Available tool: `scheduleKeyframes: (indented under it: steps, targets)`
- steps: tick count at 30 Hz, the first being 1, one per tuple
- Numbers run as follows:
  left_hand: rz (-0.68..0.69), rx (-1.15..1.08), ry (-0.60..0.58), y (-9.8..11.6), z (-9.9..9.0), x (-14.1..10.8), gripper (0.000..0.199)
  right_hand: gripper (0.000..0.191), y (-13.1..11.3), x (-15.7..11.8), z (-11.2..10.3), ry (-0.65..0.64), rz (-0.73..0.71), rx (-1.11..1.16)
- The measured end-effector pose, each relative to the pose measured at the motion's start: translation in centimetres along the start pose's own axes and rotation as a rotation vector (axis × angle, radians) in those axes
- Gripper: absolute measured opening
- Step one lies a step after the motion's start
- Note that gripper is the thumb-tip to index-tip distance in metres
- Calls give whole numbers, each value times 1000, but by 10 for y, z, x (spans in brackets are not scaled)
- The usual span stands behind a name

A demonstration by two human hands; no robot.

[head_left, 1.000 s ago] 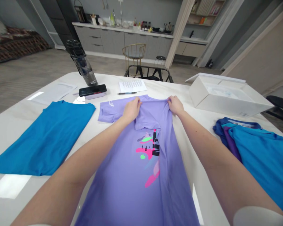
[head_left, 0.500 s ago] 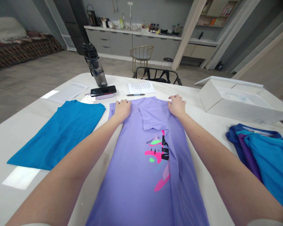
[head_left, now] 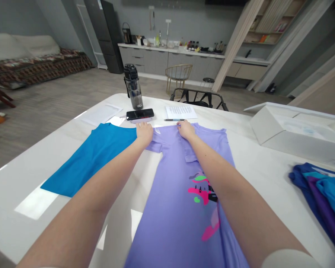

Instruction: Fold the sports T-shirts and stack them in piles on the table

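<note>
A lavender T-shirt (head_left: 181,193) with a bright pink, green and black print lies on the table, its right side folded inward so that one sleeve rests across the front. At the shirt's upper left, my left hand (head_left: 144,133) has its fingers closed on the end of the other sleeve, which sticks out sideways. My right hand (head_left: 186,129) pinches the top edge near the middle, beside the folded-over sleeve. Left of the shirt, a folded blue T-shirt (head_left: 92,156) touches the area under my left hand. My right forearm covers part of the print.
Behind the shirts are a phone (head_left: 140,114), a dark water bottle (head_left: 134,91), a pen (head_left: 174,120) and a printed sheet (head_left: 181,111). An open white box (head_left: 298,137) stands at the right, with a pile of folded clothes (head_left: 321,197) in front. A black chair (head_left: 199,97) is beyond the table.
The left sleeve, tucked in before, now extends outward toward the blue T-shirt with my left hand on it. My right hand has moved left from the folded edge to the top middle. The view has shifted.
</note>
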State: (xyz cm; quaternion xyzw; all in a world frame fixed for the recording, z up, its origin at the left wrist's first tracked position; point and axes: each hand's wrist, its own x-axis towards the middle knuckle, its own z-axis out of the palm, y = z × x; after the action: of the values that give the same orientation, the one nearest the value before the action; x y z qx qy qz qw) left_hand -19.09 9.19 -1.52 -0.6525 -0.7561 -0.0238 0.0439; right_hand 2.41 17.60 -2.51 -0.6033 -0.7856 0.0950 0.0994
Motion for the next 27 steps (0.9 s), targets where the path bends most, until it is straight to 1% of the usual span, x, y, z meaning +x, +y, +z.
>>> scheduleKeyframes:
  steps: [3, 5, 7, 10, 12, 13, 15, 17, 19, 20, 21, 22, 23, 24, 25, 26, 27]
  targets:
    - [44, -4, 31, -3, 0, 0, 39, 25, 5, 3, 3, 27, -24, -10]
    - [72, -68, 44, -3, -5, 0, 35, 24, 6, 3, 5, 43, -48, -7]
    - [100, -242, 27, -1, -16, -1, 28, 23, 7, 2, 5, 58, -75, 10]
    - [162, -645, 8, 10, -43, -6, 18, 24, 14, 0, -2, 113, -99, 62]
    - [173, -926, -34, 28, -63, -12, 17, 24, 23, -3, -10, 147, -98, 93]
    - [167, -1055, -89, 40, -72, -16, 17, 24, 30, -6, -15, 157, -95, 106]
    - [136, -1288, -254, 70, -85, -24, 17, 22, 45, -11, -26, 167, -84, 137]
    - [100, -1470, -420, 103, -90, -31, 17, 23, 63, -19, -37, 192, -46, 186]
    - [75, -1588, -549, 133, -86, -34, 19, 22, 81, -30, -47, 206, 19, 267]
    - [69, -1607, -595, 144, -80, -35, 19, 25, 90, -37, -51, 181, 62, 324]
    - [62, -1583, -616, 153, -73, -34, 19, 32, 98, -44, -54, 132, 111, 388]
    - [50, -1513, -599, 160, -65, -31, 19, 43, 105, -52, -57, 64, 162, 453]
    - [46, -1405, -546, 163, -56, -28, 18, 54, 111, -59, -58, -13, 212, 509]
    - [40, -1252, -457, 163, -47, -23, 17, 63, 115, -67, -59, -83, 252, 544]
    - [55, -1074, -333, 162, -38, -17, 17, 70, 118, -74, -59, -133, 268, 554]
    - [121, -905, -217, 159, -29, -11, 23, 71, 120, -80, -59, -155, 252, 536]
    - [177, -745, -135, 156, -22, -5, 33, 69, 121, -85, -57, -152, 208, 497]
